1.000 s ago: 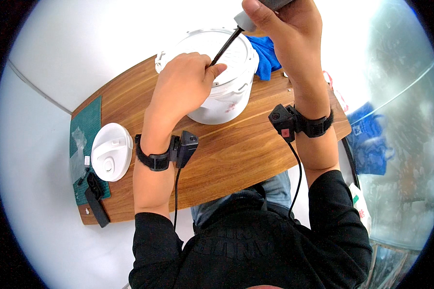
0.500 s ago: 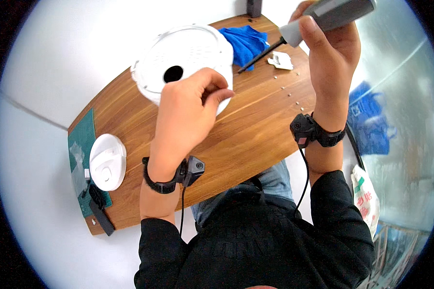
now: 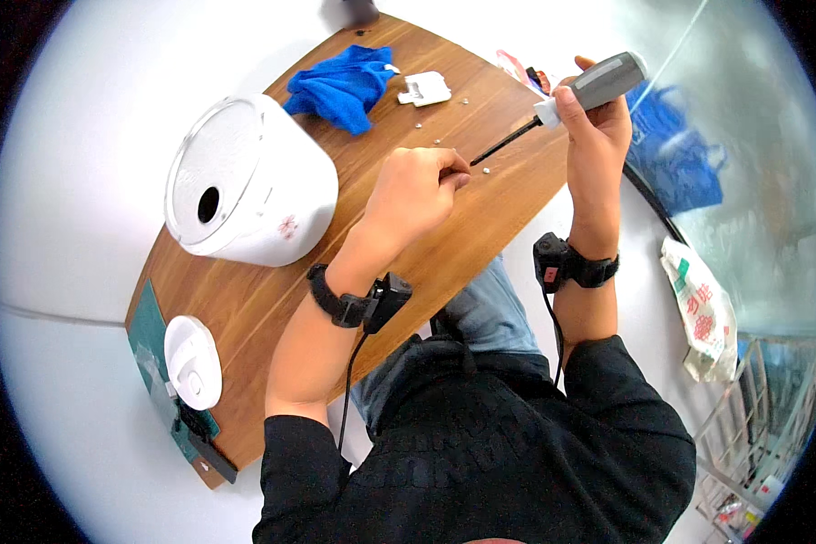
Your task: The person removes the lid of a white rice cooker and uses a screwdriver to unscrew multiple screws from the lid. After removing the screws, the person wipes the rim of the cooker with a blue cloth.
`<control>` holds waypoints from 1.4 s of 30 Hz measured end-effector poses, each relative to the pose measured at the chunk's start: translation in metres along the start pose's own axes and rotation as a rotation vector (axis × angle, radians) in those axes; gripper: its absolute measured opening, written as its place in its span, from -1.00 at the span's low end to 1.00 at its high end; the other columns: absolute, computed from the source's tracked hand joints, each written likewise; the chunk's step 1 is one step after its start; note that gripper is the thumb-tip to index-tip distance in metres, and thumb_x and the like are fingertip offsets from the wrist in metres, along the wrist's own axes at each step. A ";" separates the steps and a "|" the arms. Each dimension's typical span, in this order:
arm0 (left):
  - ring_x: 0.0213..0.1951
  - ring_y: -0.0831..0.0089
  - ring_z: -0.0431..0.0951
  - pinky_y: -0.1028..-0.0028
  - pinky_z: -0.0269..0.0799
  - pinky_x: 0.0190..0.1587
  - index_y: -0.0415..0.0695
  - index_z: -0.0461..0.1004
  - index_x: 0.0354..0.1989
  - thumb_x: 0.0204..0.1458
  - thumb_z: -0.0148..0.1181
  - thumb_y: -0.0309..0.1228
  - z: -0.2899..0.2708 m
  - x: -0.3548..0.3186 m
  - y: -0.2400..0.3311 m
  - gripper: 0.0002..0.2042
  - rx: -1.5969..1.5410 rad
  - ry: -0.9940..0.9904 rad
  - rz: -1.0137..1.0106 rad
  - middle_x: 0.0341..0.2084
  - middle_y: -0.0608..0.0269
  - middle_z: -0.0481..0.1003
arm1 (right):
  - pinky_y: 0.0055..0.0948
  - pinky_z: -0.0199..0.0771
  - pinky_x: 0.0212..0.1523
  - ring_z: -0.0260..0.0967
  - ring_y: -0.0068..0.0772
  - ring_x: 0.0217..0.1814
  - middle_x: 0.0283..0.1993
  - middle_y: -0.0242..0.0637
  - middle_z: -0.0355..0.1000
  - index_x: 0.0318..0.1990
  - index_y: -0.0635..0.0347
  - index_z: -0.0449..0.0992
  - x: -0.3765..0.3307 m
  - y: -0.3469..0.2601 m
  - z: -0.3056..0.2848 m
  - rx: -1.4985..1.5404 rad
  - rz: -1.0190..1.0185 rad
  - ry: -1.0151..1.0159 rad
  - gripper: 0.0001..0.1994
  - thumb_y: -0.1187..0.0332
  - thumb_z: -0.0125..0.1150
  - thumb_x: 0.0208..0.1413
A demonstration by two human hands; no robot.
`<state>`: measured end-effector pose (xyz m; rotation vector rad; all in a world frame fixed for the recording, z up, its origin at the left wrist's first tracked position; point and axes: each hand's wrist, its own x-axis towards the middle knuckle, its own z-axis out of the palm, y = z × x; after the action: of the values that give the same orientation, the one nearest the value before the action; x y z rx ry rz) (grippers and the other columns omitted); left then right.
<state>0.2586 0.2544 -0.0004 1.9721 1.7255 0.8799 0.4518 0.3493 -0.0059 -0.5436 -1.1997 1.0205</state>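
Observation:
My right hand (image 3: pixel 591 127) grips a screwdriver (image 3: pixel 607 82) by its grey handle, its dark shaft slanting down to the left. Close to the tip, my left hand (image 3: pixel 417 189) is closed in a pinch; whatever sits between its fingertips is hidden or too small to make out. Several small screws (image 3: pixel 487 170) lie scattered on the wooden table (image 3: pixel 480 213) near that hand. To the left stands a white rounded appliance housing (image 3: pixel 286 181) with a dark round hole in its upward face and a pink flower print on its side. Neither hand touches it.
A blue cloth (image 3: pixel 344 86) and a small white plastic part (image 3: pixel 424 89) lie at the far side. A white oval cover (image 3: pixel 193 363) rests on a green mat (image 3: pixel 148 326) at the left. Beyond the table's right edge are a blue bag (image 3: pixel 675 154) and a white bag (image 3: pixel 700 308).
The view has turned, so the table's contents sit farther left. My left hand has come away from the housing to the screwdriver's tip. My right hand has lowered, still holding the screwdriver.

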 end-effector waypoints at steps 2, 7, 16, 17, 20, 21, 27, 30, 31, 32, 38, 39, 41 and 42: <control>-0.40 0.20 0.64 0.37 0.52 -0.28 -0.28 0.61 -0.31 -0.01 0.28 -0.52 0.018 0.008 -0.004 -0.89 0.000 -0.036 -0.024 -0.43 -0.06 0.61 | -0.53 0.47 -0.05 0.41 -0.53 -0.06 -0.12 -0.32 0.45 0.15 0.30 0.38 -0.001 0.003 -0.011 -0.024 -0.002 0.038 -0.55 0.41 0.37 0.13; -0.31 0.06 0.65 0.29 0.54 -0.21 -0.25 0.59 -0.29 -0.02 0.29 -0.50 0.053 0.025 -0.003 -0.87 0.065 -0.072 -0.036 -0.40 -0.06 0.61 | -0.49 0.44 -0.01 0.40 -0.50 -0.01 -0.06 -0.25 0.43 0.13 0.33 0.37 -0.008 0.008 -0.040 -0.056 0.036 0.139 -0.56 0.40 0.36 0.14; -0.31 0.09 0.63 0.25 0.53 -0.20 -0.21 0.60 -0.37 -0.05 0.31 -0.49 0.081 0.034 -0.015 -0.91 0.238 0.017 0.122 -0.40 -0.01 0.62 | -0.50 0.46 -0.07 0.40 -0.51 -0.07 -0.12 -0.29 0.44 0.12 0.32 0.36 -0.012 0.026 -0.062 -0.049 0.049 0.203 -0.56 0.42 0.37 0.13; -0.32 0.10 0.63 0.26 0.53 -0.20 -0.21 0.61 -0.38 -0.06 0.32 -0.48 0.083 0.035 -0.015 -0.91 0.205 -0.001 0.081 -0.41 -0.01 0.62 | -0.50 0.44 -0.04 0.40 -0.53 -0.07 -0.12 -0.31 0.45 0.13 0.31 0.36 -0.012 0.027 -0.061 -0.060 0.050 0.197 -0.56 0.42 0.36 0.14; -0.31 0.11 0.63 0.25 0.53 -0.19 -0.21 0.61 -0.38 -0.08 0.33 -0.48 0.088 0.037 -0.014 -0.90 0.138 -0.058 -0.028 -0.41 0.00 0.61 | -0.51 0.40 0.00 0.39 -0.57 -0.06 -0.13 -0.36 0.47 0.16 0.28 0.37 -0.014 0.029 -0.059 -0.077 0.057 0.169 -0.55 0.41 0.35 0.16; -0.31 0.12 0.63 0.25 0.53 -0.19 -0.21 0.61 -0.38 -0.09 0.34 -0.48 0.089 0.037 -0.014 -0.89 0.119 -0.076 -0.061 -0.40 0.00 0.61 | -0.52 0.40 0.00 0.39 -0.57 -0.06 -0.13 -0.36 0.47 0.16 0.28 0.37 -0.014 0.031 -0.060 -0.073 0.063 0.152 -0.55 0.42 0.35 0.15; -0.29 0.06 0.63 0.24 0.53 -0.18 -0.20 0.62 -0.36 -0.07 0.32 -0.50 0.091 0.038 -0.018 -0.90 0.121 -0.060 -0.023 -0.38 -0.03 0.61 | -0.50 0.46 -0.12 0.38 -0.54 -0.13 -0.16 -0.35 0.39 0.10 0.30 0.36 -0.014 0.034 -0.056 -0.062 0.072 0.137 -0.57 0.46 0.37 0.11; -0.26 0.03 0.62 0.22 0.53 -0.15 -0.20 0.62 -0.36 -0.06 0.31 -0.48 0.093 0.037 -0.019 -0.90 0.121 -0.047 -0.034 -0.37 -0.04 0.60 | -0.50 0.46 -0.12 0.39 -0.54 -0.12 -0.14 -0.33 0.39 0.11 0.30 0.36 -0.014 0.038 -0.055 -0.061 0.073 0.137 -0.57 0.47 0.36 0.12; -0.26 0.03 0.62 0.22 0.53 -0.14 -0.20 0.62 -0.35 -0.05 0.31 -0.47 0.093 0.036 -0.018 -0.89 0.113 -0.051 -0.044 -0.37 -0.04 0.60 | -0.50 0.46 -0.12 0.39 -0.54 -0.12 -0.14 -0.33 0.39 0.12 0.30 0.36 -0.015 0.038 -0.055 -0.066 0.076 0.136 -0.57 0.47 0.36 0.12; -0.26 0.04 0.62 0.22 0.52 -0.14 -0.21 0.62 -0.34 -0.05 0.32 -0.46 0.093 0.036 -0.018 -0.88 0.105 -0.051 -0.052 -0.37 -0.04 0.60 | -0.50 0.46 -0.12 0.39 -0.54 -0.12 -0.13 -0.32 0.39 0.12 0.30 0.35 -0.015 0.039 -0.055 -0.078 0.078 0.135 -0.56 0.47 0.36 0.12; -0.29 0.07 0.63 0.23 0.52 -0.18 -0.23 0.61 -0.29 -0.03 0.34 -0.39 0.074 0.026 -0.011 -0.81 0.056 -0.030 -0.043 -0.40 -0.02 0.61 | -0.51 0.47 -0.11 0.41 -0.56 -0.11 -0.17 -0.37 0.43 0.15 0.30 0.37 -0.011 0.025 -0.046 -0.161 0.085 0.089 -0.55 0.43 0.37 0.13; -0.30 0.08 0.63 0.24 0.52 -0.19 -0.23 0.61 -0.29 -0.03 0.34 -0.39 0.067 0.022 -0.008 -0.81 0.031 -0.014 -0.040 -0.40 -0.02 0.61 | -0.51 0.47 -0.08 0.42 -0.55 -0.08 -0.13 -0.35 0.43 0.16 0.31 0.38 -0.009 0.023 -0.043 -0.206 0.077 0.069 -0.54 0.43 0.37 0.13; -0.35 0.14 0.62 0.27 0.52 -0.24 -0.24 0.60 -0.27 -0.04 0.35 -0.38 0.047 0.010 0.001 -0.79 -0.019 -0.012 -0.059 -0.37 -0.02 0.60 | -0.51 0.47 -0.07 0.42 -0.54 -0.06 -0.12 -0.34 0.43 0.17 0.33 0.37 -0.005 0.019 -0.032 -0.170 0.085 0.018 -0.52 0.43 0.37 0.13; -0.36 0.16 0.62 0.29 0.51 -0.25 -0.25 0.59 -0.27 -0.04 0.35 -0.39 0.037 0.003 0.003 -0.79 -0.030 0.027 -0.044 -0.36 -0.02 0.60 | -0.51 0.47 -0.07 0.42 -0.53 -0.05 -0.11 -0.33 0.43 0.18 0.33 0.37 -0.002 0.018 -0.025 -0.154 0.093 -0.006 -0.51 0.43 0.37 0.13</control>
<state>0.2855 0.2613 -0.0250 1.9044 1.7533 0.9165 0.4686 0.3596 -0.0294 -0.7232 -1.2744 1.0136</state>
